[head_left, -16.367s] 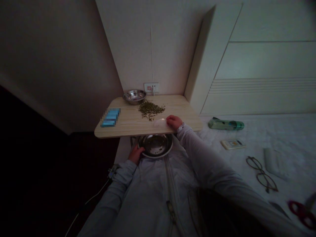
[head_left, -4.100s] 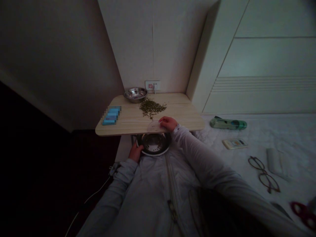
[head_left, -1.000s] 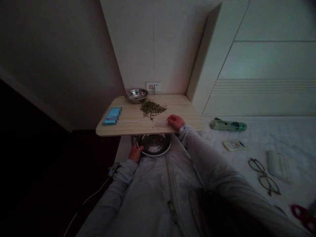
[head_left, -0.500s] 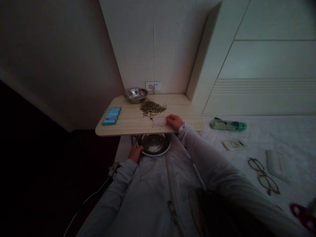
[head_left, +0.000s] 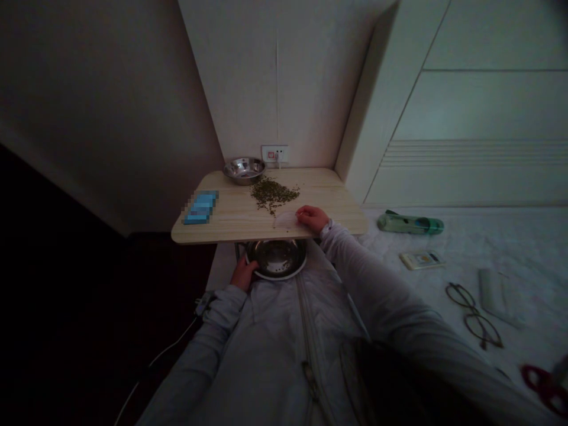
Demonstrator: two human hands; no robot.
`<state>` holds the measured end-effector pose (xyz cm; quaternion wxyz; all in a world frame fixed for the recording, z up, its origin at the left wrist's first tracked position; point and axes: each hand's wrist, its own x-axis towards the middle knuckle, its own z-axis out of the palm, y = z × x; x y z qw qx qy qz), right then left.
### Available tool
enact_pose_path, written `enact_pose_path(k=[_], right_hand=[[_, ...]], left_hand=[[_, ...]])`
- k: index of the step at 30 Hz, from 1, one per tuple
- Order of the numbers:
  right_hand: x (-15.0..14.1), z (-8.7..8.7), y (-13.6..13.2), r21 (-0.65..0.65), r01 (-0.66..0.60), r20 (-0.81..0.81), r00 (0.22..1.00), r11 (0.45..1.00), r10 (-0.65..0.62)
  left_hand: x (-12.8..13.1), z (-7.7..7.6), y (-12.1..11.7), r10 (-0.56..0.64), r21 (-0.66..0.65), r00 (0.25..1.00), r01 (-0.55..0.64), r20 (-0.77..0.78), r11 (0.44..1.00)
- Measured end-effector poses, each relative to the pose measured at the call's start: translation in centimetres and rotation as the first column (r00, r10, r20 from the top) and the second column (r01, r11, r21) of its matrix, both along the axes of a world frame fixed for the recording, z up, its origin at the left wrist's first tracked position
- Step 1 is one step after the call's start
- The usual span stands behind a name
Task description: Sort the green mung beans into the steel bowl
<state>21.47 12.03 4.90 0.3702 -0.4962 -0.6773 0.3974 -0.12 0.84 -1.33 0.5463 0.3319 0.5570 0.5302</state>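
Note:
My left hand (head_left: 244,274) grips the left rim of a metal bowl (head_left: 277,258), which is held just under the front edge of the wooden table (head_left: 231,228). A few small bits lie inside this bowl. Over the tabletop, my right hand (head_left: 313,219) pinches a thin, clear, curved piece of plastic (head_left: 286,220). Its free edge points left, close to the board. Beyond it spreads a loose pile of small greenish-brown grains (head_left: 273,194), with a few strays toward the front edge.
A second metal bowl (head_left: 244,170) stands at the table's back left, and a blue packet (head_left: 201,207) lies at the left. On the white bed are a green bottle (head_left: 410,223), a phone (head_left: 422,260), glasses (head_left: 474,315) and red-handled scissors (head_left: 544,384). A wall socket (head_left: 275,154) is behind.
My right hand has shifted very slightly left with the clear plastic piece. My left hand and the bowl it holds stay in place.

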Motion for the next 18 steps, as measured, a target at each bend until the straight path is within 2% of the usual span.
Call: enact_pose_path(k=[3, 12, 18], right_hand=[[-0.02, -0.02, -0.03, 0.013, 0.0, 0.0, 1.0, 1.0, 0.0], [-0.07, 0.13, -0.12, -0.011, -0.014, 0.051, 0.999, 1.0, 0.014], [-0.19, 0.36, -0.37, 0.025, -0.011, 0.095, 0.995, 1.0, 0.009]], left_hand=[[-0.02, 0.02, 0.06, -0.02, -0.018, 0.999, 0.021, 0.043, 1.0], [-0.21, -0.42, 0.29, -0.01, 0.029, 1.0, 0.01, -0.001, 1.0], [-0.17, -0.41, 0.36, -0.022, 0.053, 1.0, 0.021, 0.009, 0.998]])
